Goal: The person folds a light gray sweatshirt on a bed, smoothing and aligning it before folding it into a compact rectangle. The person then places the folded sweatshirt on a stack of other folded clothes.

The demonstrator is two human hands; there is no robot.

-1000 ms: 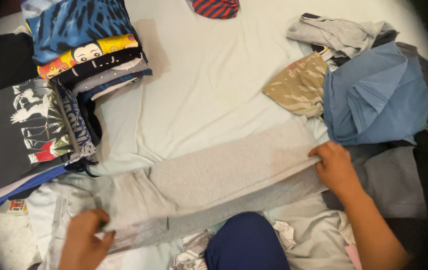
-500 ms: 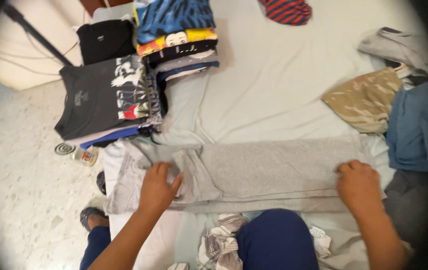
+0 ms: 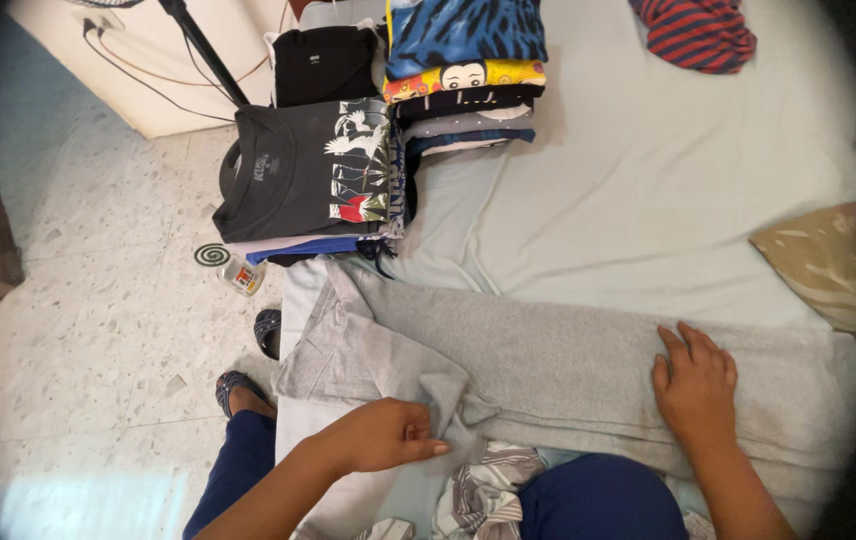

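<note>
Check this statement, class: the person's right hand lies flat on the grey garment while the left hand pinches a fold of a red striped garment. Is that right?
Not quite. The head view shows the left hand pinching a fold of the same grey garment that the right hand lies flat on. The red striped garment lies untouched at the far end of the bed.
</note>
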